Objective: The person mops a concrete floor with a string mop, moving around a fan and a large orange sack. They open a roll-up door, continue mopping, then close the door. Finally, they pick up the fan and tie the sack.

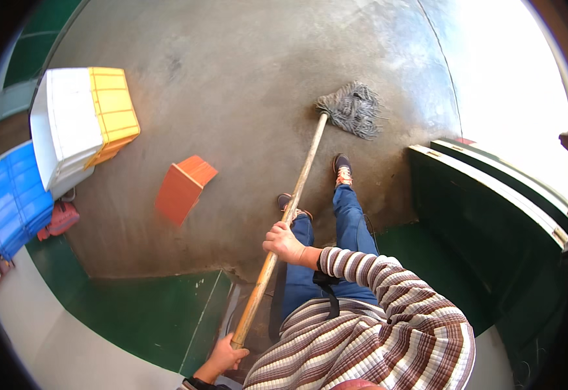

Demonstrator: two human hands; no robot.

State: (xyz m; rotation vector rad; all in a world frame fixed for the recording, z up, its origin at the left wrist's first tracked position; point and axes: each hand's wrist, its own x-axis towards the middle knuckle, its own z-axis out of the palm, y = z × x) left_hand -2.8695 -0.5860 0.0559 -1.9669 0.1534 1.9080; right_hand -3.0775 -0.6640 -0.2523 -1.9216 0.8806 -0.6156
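Note:
A string mop with a long pale wooden handle [311,153] slants across the view from lower left to upper right. Its grey, stringy head [354,109] lies on the concrete floor beyond my feet. My right hand [284,243] is closed around the middle of the handle, in front of my legs. Lower down, my left hand [224,357] wraps the handle close to its near end, with some fingers hidden. My striped right sleeve reaches across my body.
On the floor to the left sits an angular orange-red object [183,188]. White [72,117], yellow [113,107] and blue plastic crates [17,198] stand at the far left. Dark green door panels [479,221] stand open at the right, beside bright light.

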